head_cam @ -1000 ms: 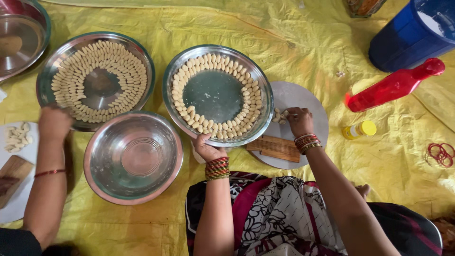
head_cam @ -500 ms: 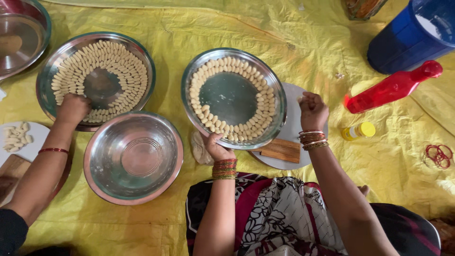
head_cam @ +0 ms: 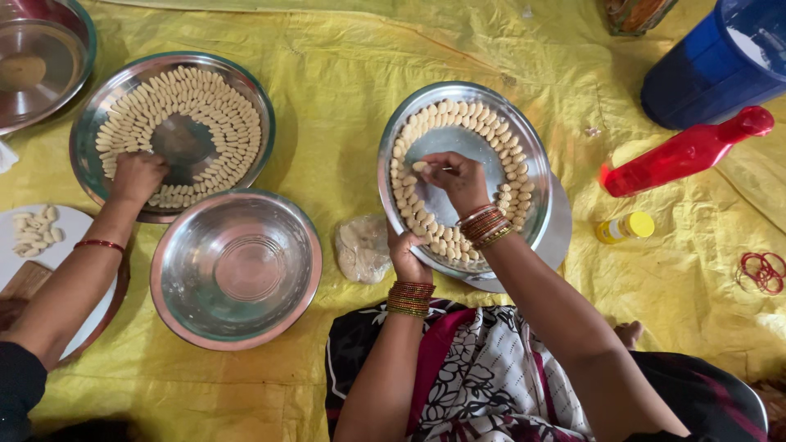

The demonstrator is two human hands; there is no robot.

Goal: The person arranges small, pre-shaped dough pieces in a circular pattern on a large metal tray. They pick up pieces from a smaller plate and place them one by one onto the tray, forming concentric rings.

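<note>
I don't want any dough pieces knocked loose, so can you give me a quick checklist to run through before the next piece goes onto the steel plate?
1. Plate steadied: left hand grips the near rim of the steel plate. Ok.
2. Piece in hand: right hand pinches a small dough piece at its fingertips. Ok.
3. Free space: the plate's middle is bare metal inside the ring of pieces. Ok.
4. Plate level: it sits partly on a round board and looks tilted. Cannot tell.
5. Dough supply: a wrapped dough lump lies beside the left hand. Ok.
6. Neighbour's reach: another person's hand is on a separate plate, apart. Ok.
</note>
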